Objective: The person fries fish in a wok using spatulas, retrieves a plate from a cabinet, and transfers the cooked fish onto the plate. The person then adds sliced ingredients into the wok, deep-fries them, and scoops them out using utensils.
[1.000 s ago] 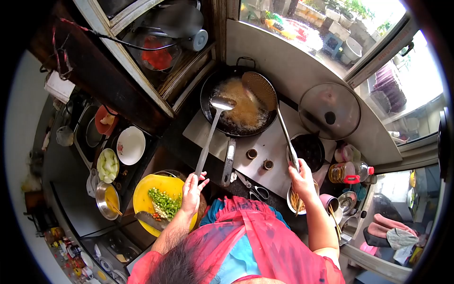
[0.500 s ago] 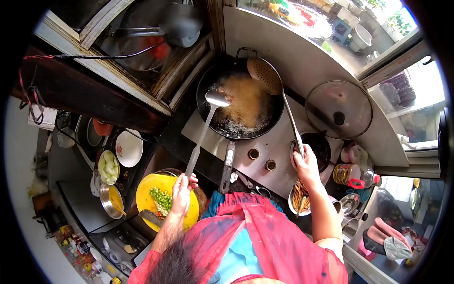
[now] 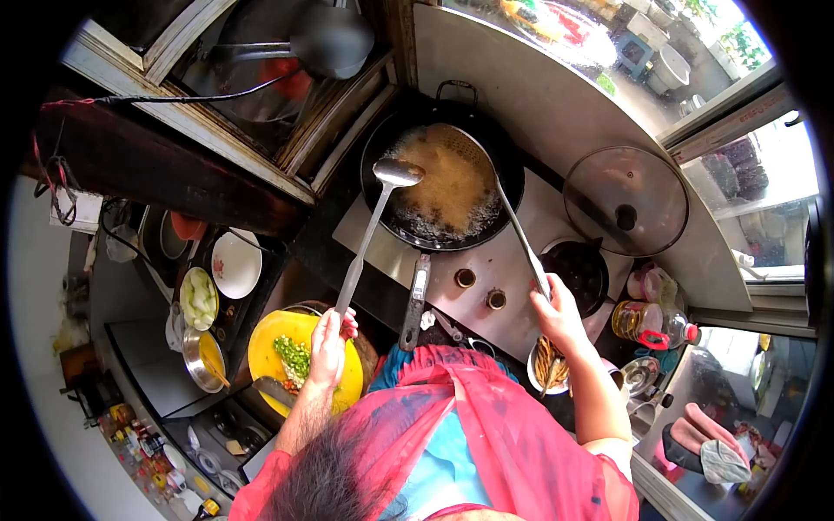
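My left hand point(image 3: 327, 349) is closed around the handle of a metal cooking spoon point(image 3: 398, 173); the spoon's bowl is over the left part of a black wok point(image 3: 512, 204). My right hand point(image 3: 559, 311) grips the long handle of a skimmer point(image 3: 514, 217). The skimmer's perforated head lies in the wok's right side, partly hidden by foam. Bubbling oil point(image 3: 447, 187) with golden froth fills the wok, and what fries under it is hard to make out. Below my left hand sits a yellow cutting board point(image 3: 265, 343) with chopped green pieces point(image 3: 295, 358) and a knife point(image 3: 276, 392).
A glass lid point(image 3: 656, 187) leans against the metal panel at the right. A bowl of small brown fried pieces point(image 3: 550, 365) stands by my right forearm, with an oil bottle point(image 3: 638, 321) farther right. The wok handle point(image 3: 414, 308) points toward me. White bowls point(image 3: 236, 265) are at left.
The skimmer's head has moved left and down from the wok's right rim into the bubbling oil. The spoon stays nearly in place, its bowl turned slightly.
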Tool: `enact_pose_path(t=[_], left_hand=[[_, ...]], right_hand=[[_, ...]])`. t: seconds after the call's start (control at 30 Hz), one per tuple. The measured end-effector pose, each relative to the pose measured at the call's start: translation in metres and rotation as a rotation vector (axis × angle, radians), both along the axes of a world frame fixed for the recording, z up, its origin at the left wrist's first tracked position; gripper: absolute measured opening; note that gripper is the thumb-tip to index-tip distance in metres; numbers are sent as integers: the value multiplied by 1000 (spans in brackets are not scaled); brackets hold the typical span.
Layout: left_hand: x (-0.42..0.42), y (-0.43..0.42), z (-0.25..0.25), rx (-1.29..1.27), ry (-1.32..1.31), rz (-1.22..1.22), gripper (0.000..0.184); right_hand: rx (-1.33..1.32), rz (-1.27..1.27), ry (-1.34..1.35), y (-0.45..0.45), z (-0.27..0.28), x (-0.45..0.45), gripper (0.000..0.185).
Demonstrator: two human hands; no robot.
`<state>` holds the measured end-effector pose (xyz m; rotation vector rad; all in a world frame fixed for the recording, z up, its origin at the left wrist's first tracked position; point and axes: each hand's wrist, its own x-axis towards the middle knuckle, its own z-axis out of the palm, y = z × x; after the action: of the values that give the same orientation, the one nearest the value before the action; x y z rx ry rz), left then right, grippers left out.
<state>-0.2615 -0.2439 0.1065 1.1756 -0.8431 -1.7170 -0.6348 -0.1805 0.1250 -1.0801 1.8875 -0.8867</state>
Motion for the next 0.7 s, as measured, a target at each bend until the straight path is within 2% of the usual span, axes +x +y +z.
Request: enact_pose_path(t=[0.2, 0.3, 0.33, 0.37, 0.7], left_hand=[[1, 7, 1, 8, 7, 12, 26], [3, 11, 0, 23, 24, 12, 25], [4, 12, -1, 17, 34, 5, 25], [4, 14, -1, 11, 31, 9, 25], [3, 14, -1, -24, 40, -6, 25]], right_hand=[[52, -46, 80, 21, 41, 10, 22], [-84, -53, 147, 26, 41, 9, 22], [-17, -76, 82, 27, 45, 9, 21], [-94, -72, 106, 28, 41, 8, 20], [-88, -126, 89, 19, 36, 7, 17]])
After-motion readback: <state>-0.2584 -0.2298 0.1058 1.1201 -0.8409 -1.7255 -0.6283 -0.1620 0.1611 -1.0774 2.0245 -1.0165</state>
